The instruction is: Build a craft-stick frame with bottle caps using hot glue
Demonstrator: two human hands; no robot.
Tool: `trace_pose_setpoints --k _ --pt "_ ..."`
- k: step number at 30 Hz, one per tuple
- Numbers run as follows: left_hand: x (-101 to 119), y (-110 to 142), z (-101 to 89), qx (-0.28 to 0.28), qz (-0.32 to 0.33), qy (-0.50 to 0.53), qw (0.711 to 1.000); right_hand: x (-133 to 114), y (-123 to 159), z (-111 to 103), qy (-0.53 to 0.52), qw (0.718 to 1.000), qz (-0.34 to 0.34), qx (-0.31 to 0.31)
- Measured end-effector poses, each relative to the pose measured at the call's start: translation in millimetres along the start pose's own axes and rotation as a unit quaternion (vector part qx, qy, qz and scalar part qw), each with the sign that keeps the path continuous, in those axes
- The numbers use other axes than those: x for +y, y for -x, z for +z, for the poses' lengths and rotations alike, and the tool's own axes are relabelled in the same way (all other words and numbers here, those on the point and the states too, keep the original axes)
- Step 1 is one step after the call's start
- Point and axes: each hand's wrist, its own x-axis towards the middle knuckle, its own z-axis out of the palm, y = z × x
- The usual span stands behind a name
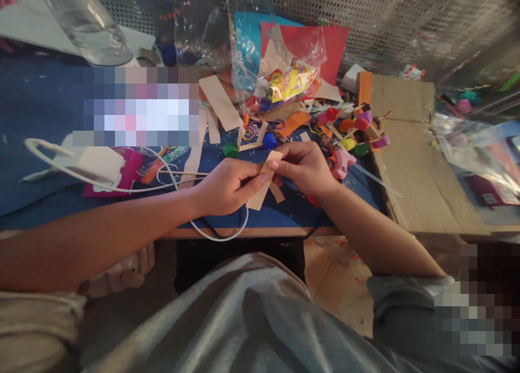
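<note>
Paper strip (258, 195) in pale tan slants between my two hands over the blue table (294, 217), near its front edge. My left hand (227, 186) grips its side, thumb on top; my right hand (306, 166) pinches it near the upper end, fingers curled. A smaller strip (278, 193) shows just below and to the right. White cable (244, 221) loops under my left wrist, a pink object (342, 164) lies beside my right hand, and a blue cap (268, 141) sits just beyond.

The top edge cuts off the clear bottle (91, 29); a pixelated patch (140, 107) hides what lies below. Left hand (227, 186) and right hand (306, 164) partly cover the paper strip (258, 197).
</note>
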Motion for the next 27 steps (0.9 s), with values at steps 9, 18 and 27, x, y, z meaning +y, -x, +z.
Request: trace_pose_setpoints --k 9,18,27 --pt "-2.2 2.2 1.3 -0.017 -0.017 0.008 1.000 -1.4 1.9 2.7 0.025 1.000 -0.009 0.013" --pt "-1.7 0.5 1.9 -0.004 -0.022 -0.013 1.000 -1.4 1.3 1.7 0.016 1.000 0.008 0.006" --pt "-1.2 -0.2 1.5 -0.006 -0.023 -0.004 1.000 -0.3 1.0 0.7 0.011 1.000 -0.002 -0.001"
